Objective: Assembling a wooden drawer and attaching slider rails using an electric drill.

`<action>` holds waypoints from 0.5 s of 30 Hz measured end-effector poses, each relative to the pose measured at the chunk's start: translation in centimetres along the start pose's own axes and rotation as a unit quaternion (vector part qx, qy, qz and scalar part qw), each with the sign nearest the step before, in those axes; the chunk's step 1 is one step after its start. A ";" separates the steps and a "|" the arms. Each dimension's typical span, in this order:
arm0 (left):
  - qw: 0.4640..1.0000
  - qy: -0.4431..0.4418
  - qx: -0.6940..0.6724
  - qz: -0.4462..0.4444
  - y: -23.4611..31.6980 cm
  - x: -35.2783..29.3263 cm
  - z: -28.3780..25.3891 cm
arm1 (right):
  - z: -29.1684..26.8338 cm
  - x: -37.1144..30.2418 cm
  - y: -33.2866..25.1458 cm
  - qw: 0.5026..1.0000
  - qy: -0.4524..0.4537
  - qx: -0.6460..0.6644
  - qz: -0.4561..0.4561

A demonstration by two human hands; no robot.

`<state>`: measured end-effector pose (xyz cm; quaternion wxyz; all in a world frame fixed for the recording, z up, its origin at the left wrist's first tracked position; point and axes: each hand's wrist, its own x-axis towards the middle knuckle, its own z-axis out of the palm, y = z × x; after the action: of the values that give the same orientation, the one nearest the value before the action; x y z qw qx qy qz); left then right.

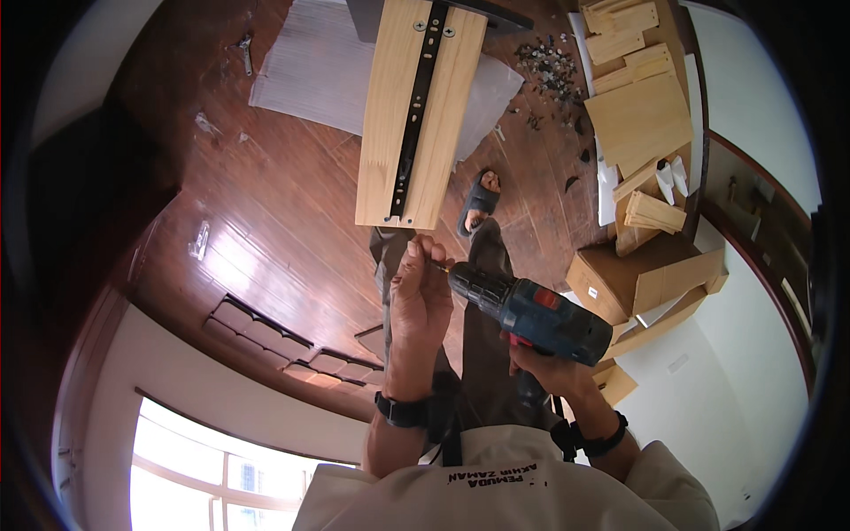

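A blue and black cordless drill (553,323) lies across the front of my body, its chuck pointing up and left. My right hand (553,370) is wrapped round its handle near the red trigger. At the tip of the bit, my left hand (421,288) is closed in a pinch. Whatever sits between those fingertips is too small to make out. Just beyond the left hand stands a pale wooden board (376,150). A black metal drawer slide (414,115) runs along its length, with screws showing near the far end.
A heap of small hardware (549,71) lies on the wooden floor (301,186) at far right. Pale wood panels (642,119) are stacked beyond it, above an opened cardboard box (637,279). White foam sheeting (310,71) spreads under the board. My sandalled foot (481,199) stands beside the board.
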<state>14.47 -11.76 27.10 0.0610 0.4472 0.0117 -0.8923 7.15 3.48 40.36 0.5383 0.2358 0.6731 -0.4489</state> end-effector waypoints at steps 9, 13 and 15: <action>1.000 -0.001 0.018 0.015 0.5 0.5 -1.1 | 0.7 0.2 -0.1 0.999 -0.003 0.046 0.013; 0.999 -0.038 0.000 0.024 0.4 0.6 -1.4 | 1.3 0.2 0.2 0.998 0.006 0.056 0.003; 0.999 -0.035 -0.015 0.027 0.1 0.6 -1.6 | 1.7 0.1 0.2 0.998 0.004 0.059 0.000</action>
<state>15.46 -11.79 25.66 0.0925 0.4152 0.0108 -0.9050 8.20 2.14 40.19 0.5206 0.2688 0.6478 -0.4870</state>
